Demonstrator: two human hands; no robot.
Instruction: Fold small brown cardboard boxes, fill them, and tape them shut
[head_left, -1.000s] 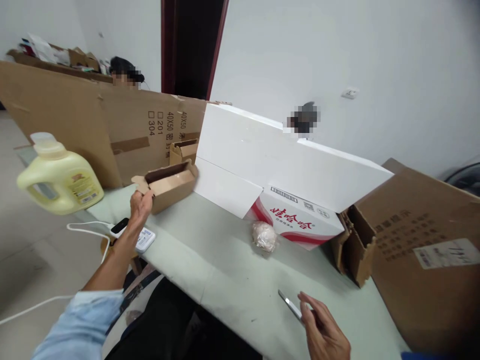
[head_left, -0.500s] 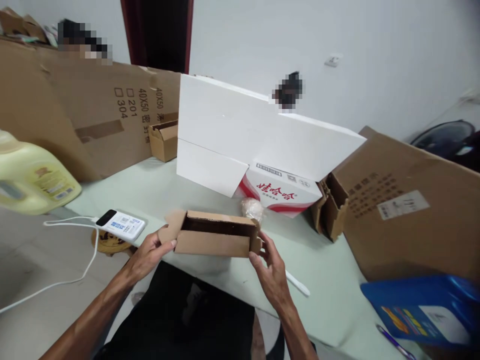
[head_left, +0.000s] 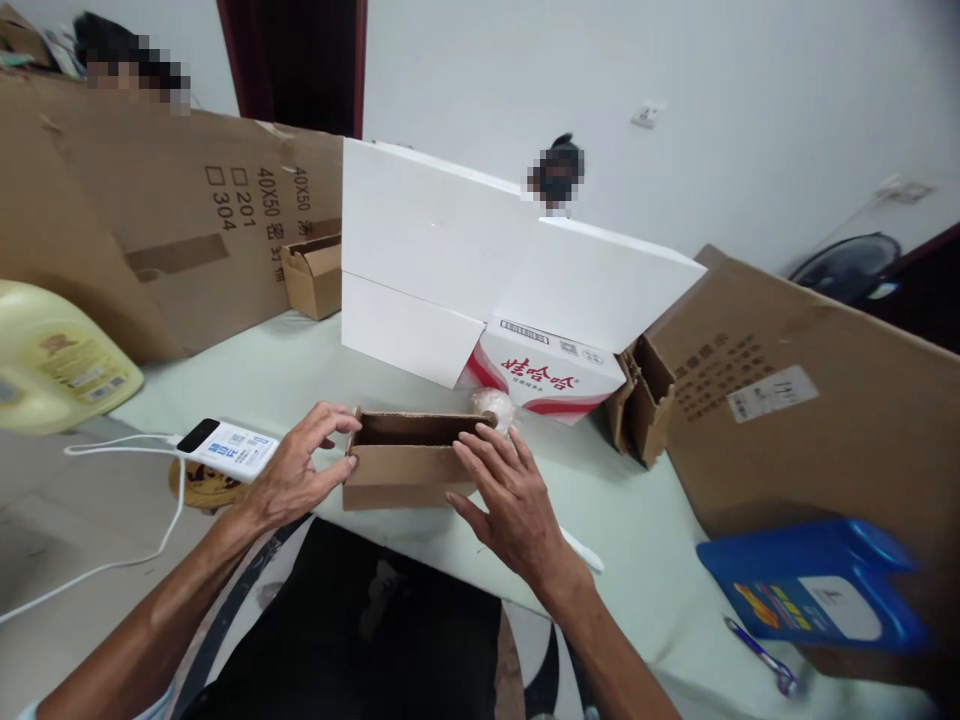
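A small brown cardboard box (head_left: 409, 480) with an open top sits at the near edge of the table. My left hand (head_left: 304, 465) spans its left end, thumb at the front corner and fingertips at the back corner. Over the right end lies my right hand (head_left: 510, 500), its fingers stretched out and spread, covering that end of the box. Just behind the right end is a clear-wrapped, pale round bundle (head_left: 493, 408). A white stick-like tool (head_left: 583, 550), partly hidden, lies beside my right wrist.
A white device with a cable (head_left: 229, 447) lies left, near a yellow jug (head_left: 64, 355). White panels (head_left: 450, 240), a red-white carton (head_left: 544, 370) and small cardboard boxes (head_left: 313, 275) stand behind. On the right are a blue bottle (head_left: 810, 585) and a purple-handled tool (head_left: 757, 650). People sit beyond.
The flap sticking out at the box's left end no longer shows. My right hand has moved from gripping the right end to lying spread over it. The view has shifted slightly.
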